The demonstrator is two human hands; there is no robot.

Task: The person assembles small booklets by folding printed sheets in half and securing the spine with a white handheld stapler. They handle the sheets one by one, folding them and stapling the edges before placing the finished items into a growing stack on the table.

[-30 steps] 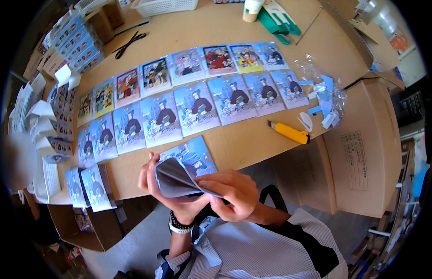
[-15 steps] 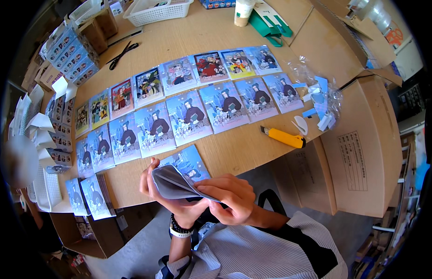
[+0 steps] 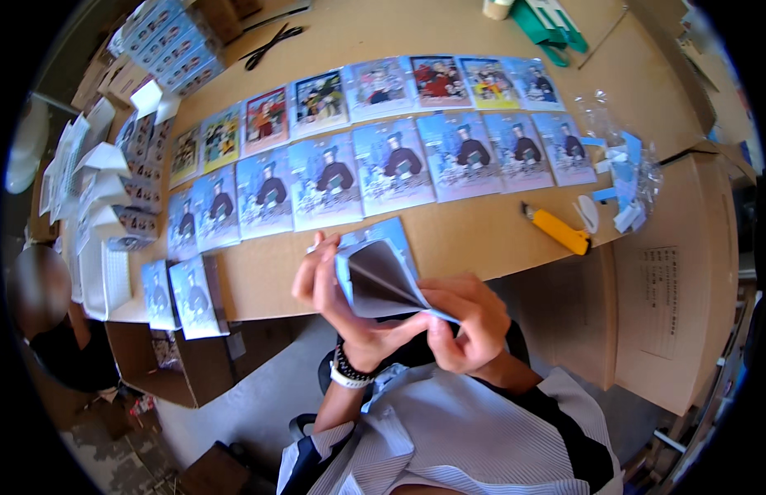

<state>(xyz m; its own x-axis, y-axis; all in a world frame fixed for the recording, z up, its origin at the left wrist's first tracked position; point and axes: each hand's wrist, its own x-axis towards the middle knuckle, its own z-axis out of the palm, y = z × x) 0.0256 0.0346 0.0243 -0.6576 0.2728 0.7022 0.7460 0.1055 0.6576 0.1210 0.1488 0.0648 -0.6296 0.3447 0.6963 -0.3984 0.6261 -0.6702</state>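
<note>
My left hand (image 3: 350,318) grips the left side of a blue printed pouch (image 3: 385,285), its mouth spread to show a dark grey inside. On the pouch's right edge, the fingers of my right hand (image 3: 472,323) are closed. Another blue printed packet (image 3: 394,233) lies at the table's front edge, partly hidden behind the pouch. Beyond it stretches a row of packets with a dark-clothed figure on the front (image 3: 333,186). A farther row has varied colourful fronts (image 3: 317,101). At the left front sit two small stacks of similar packets (image 3: 197,293).
A yellow utility knife (image 3: 560,231) lies right of the rows, near clear plastic and blue-white scraps (image 3: 626,177). Black scissors (image 3: 272,45) rest at the far left. Printed boxes (image 3: 173,45) and white baskets (image 3: 103,276) line the left side. Another person (image 3: 70,346) is at the left edge.
My view has shifted, so the table appears higher and farther right. My hands still hold the pouch, and its mouth now gapes wider.
</note>
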